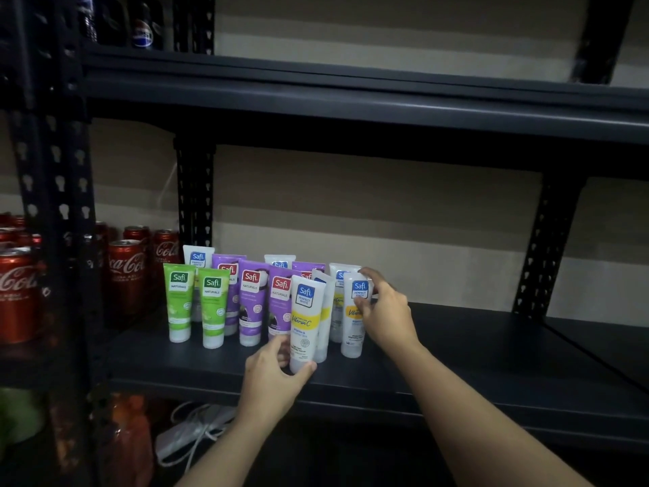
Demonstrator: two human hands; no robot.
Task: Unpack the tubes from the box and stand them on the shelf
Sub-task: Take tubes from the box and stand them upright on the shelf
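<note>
- The left hand (277, 376) is gripping the cap end of a white plastic tube with a yellow band (305, 319). Thumb and fingers are curling round its base, which is meeting the dark metal shelf board (474, 349).
- This tube is standing cap-down at the front of the group and tilting slightly.
- The right hand (386, 312) is pinching a second white tube with a blue label (352, 332) near its top, thumb in front and fingers curling behind. That tube is standing upright at the right end of the group.
- Between the two held tubes, a third white tube (326, 328) is leaning to one side.
- Further left, two purple tubes (251, 304) and two green tubes (179, 307) are standing cap-down in front, with more white and purple ones showing behind.
- Red cola cans (126, 272) are sitting in the neighbouring bay, and dark soda cans (142, 29) are standing on the level above.
- A white cable (189, 437) is lying below.
</note>
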